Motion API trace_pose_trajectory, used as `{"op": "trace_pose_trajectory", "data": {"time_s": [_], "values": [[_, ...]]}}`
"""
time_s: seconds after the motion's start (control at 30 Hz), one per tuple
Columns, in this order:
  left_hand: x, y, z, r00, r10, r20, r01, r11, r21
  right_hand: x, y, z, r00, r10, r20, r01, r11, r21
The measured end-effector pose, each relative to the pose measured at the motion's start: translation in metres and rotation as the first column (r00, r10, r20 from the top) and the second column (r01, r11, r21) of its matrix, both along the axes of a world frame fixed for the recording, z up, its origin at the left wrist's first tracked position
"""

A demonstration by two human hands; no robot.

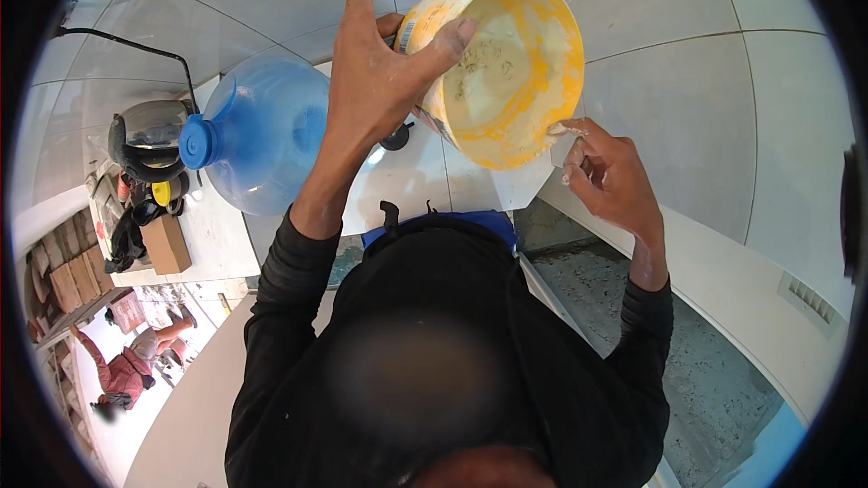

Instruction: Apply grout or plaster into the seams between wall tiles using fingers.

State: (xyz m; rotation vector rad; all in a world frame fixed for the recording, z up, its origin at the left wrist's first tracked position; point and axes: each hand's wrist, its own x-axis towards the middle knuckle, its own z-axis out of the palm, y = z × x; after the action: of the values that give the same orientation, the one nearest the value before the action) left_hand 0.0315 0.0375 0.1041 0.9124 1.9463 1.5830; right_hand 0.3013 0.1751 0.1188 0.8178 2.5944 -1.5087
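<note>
Clearly, I see a yellow plastic bucket tilted in front of the person, its mouth toward my camera. Pale paste coats its bottom and smears the inner wall unevenly. The left hand grips its side, thumb over the rim; some fingers are partly hidden behind. The right hand, its fingertips whitened, is half curled, thumb apart from index; whether it touches the rim, I cannot tell.
</note>
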Motion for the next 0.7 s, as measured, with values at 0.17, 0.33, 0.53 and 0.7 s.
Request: {"op": "trace_pose_trajectory", "data": {"time_s": [0.17,0.33,0.53,0.7], "values": [[-0.001,0.005,-0.009,0.999,0.01,0.046,-0.01,1.0,-0.002,0.007,0.004,-0.016,0.988,-0.106,-0.109,0.053,0.911,-0.409],[0.0,0.008,-0.019,0.994,0.021,0.103,-0.024,0.999,0.024,0.007,0.009,-0.021,0.928,-0.35,-0.125,0.099,0.557,-0.824],[-0.001,0.009,-0.025,0.972,0.019,0.235,-0.026,0.999,0.027,0.0,0.005,-0.02,0.94,-0.242,-0.239,0.138,0.914,-0.382],[-0.002,0.008,-0.02,0.966,0.028,0.255,-0.027,1.0,-0.008,-0.006,0.006,0.001,0.997,0.023,-0.07,-0.018,0.997,0.068]]}}
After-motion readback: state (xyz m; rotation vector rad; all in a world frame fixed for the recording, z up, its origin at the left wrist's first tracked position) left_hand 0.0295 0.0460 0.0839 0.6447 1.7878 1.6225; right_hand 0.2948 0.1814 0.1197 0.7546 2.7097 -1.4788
